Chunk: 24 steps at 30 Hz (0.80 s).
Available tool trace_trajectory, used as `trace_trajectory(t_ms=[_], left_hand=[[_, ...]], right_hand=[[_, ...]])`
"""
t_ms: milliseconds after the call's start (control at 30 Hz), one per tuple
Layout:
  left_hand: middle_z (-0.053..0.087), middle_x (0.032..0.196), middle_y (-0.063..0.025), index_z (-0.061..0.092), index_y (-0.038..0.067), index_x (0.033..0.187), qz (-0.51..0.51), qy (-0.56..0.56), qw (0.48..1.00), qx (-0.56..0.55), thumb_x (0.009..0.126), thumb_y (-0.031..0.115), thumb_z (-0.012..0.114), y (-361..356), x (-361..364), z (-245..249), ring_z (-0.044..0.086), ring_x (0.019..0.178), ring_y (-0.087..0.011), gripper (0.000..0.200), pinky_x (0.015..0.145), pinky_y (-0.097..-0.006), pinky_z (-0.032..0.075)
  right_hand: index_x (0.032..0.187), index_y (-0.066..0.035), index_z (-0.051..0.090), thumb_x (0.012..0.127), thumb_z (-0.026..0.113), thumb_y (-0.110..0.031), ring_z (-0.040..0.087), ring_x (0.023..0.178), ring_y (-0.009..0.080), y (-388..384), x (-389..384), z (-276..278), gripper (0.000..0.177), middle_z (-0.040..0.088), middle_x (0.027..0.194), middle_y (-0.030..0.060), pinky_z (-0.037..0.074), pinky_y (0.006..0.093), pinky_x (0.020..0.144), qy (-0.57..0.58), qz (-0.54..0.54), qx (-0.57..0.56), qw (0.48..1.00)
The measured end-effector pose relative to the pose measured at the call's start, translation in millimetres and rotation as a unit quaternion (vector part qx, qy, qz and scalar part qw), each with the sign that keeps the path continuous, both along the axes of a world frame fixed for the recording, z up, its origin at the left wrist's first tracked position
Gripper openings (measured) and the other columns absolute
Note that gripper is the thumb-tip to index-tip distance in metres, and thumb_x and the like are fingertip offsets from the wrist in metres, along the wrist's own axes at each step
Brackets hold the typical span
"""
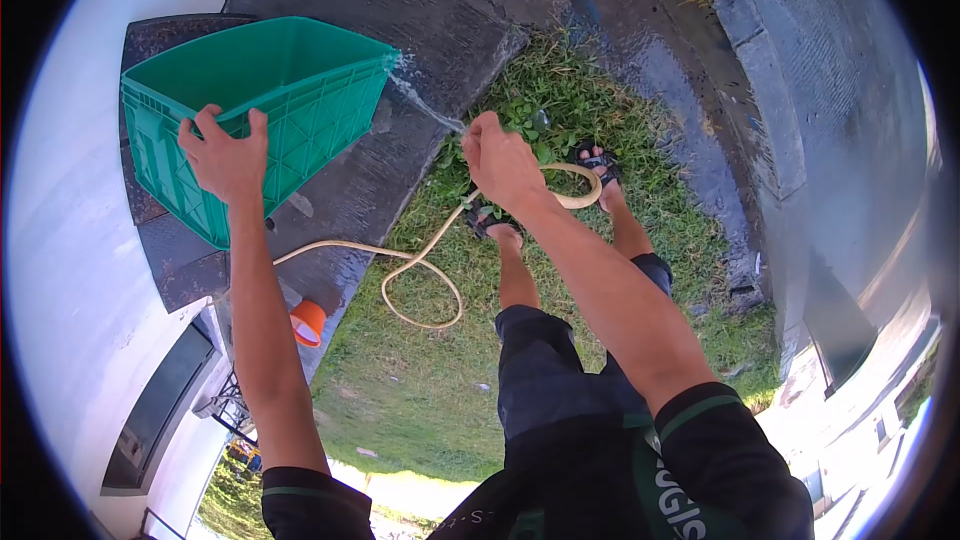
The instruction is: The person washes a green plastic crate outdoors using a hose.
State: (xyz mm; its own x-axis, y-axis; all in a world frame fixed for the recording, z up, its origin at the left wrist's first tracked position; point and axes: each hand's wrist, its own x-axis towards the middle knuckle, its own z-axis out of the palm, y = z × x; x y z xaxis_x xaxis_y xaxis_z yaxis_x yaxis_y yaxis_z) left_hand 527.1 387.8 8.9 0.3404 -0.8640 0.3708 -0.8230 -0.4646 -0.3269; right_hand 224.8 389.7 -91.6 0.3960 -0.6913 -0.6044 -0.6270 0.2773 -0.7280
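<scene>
A large green plastic crate (300, 145) is tilted on the dark paving at the upper left. My left hand (228, 152) grips its near rim, thumb and fingers over the edge. To the right of the crate, my right hand (497, 158) is closed around the end of a yellowish hose (577, 202). Water (425, 105) sprays from that hand to the crate's right corner. The hose end itself is hidden by my fingers. The rest of the hose loops over the grass and runs toward the paving below the crate.
An orange bucket (308, 323) stands at the paving's edge, lower left. My sandalled feet are on the grass (420, 380). A white wall (80, 240) rises at the left, and wet concrete (690, 130) lies at the right.
</scene>
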Motion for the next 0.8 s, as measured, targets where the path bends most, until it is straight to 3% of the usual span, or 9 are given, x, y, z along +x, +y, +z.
trace_trajectory(t_ms=[100,167,267,400,467,800], left_hand=[[0.044,0.122,-0.0176,0.054,0.015,0.108,0.004,0.001,1.000,-0.001,0.069,0.041,0.071,0,0,-1,0.053,0.107,-0.0385,0.049,0.080,-0.0474,0.049],[0.044,0.122,-0.0176,0.054,0.015,0.108,0.005,0.001,1.000,-0.001,0.069,0.041,0.071,0,-1,-1,0.053,0.107,-0.0382,0.050,0.080,-0.0475,0.049],[0.043,0.122,-0.0172,0.054,0.015,0.108,0.002,-0.001,1.000,-0.005,0.069,0.041,0.071,0,-1,-2,0.052,0.108,-0.0376,0.050,0.080,-0.0474,0.049],[0.043,0.122,-0.0169,0.054,0.016,0.109,0.011,0.001,1.000,-0.002,0.068,0.041,0.071,0,-2,-2,0.051,0.109,-0.0377,0.051,0.080,-0.0477,0.049],[0.042,0.122,-0.0169,0.053,0.016,0.110,0.017,0.006,1.000,-0.002,0.068,0.041,0.071,-1,-2,-2,0.051,0.109,-0.0379,0.052,0.081,-0.0479,0.049],[0.041,0.123,-0.0174,0.053,0.015,0.110,0.009,-0.005,1.000,-0.010,0.068,0.041,0.071,-1,-1,-6,0.049,0.112,-0.0385,0.053,0.080,-0.0487,0.049]], right_hand=[[0.099,0.004,0.055,0.094,0.046,-0.027,0.064,0.076,0.0424,3,2,-4,0.032,0.064,0.079,0.0245,0.050,0.0501,0.068,0.053,0.017,0.037,0.998],[0.093,0.006,0.062,0.094,0.041,-0.033,0.065,0.079,0.0420,1,1,-7,0.044,0.066,0.084,0.0246,0.053,0.0482,0.072,0.093,0.104,0.049,0.989],[0.092,0.005,0.067,0.094,0.037,-0.035,0.066,0.084,0.0401,0,2,-8,0.050,0.066,0.089,0.0250,0.054,0.0472,0.076,0.123,0.120,0.084,0.982],[0.097,0.005,0.066,0.093,0.036,-0.035,0.066,0.089,0.0384,3,0,-19,0.049,0.066,0.093,0.0245,0.054,0.0472,0.078,0.139,0.146,0.120,0.972],[0.086,0.009,0.065,0.090,0.037,-0.034,0.065,0.081,0.0422,6,-1,-21,0.051,0.065,0.084,0.0285,0.053,0.0483,0.078,0.133,0.122,0.104,0.978],[0.088,0.009,0.065,0.090,0.037,-0.035,0.065,0.083,0.0435,7,-4,-21,0.052,0.064,0.085,0.0299,0.053,0.0492,0.079,0.129,0.117,0.102,0.980]])
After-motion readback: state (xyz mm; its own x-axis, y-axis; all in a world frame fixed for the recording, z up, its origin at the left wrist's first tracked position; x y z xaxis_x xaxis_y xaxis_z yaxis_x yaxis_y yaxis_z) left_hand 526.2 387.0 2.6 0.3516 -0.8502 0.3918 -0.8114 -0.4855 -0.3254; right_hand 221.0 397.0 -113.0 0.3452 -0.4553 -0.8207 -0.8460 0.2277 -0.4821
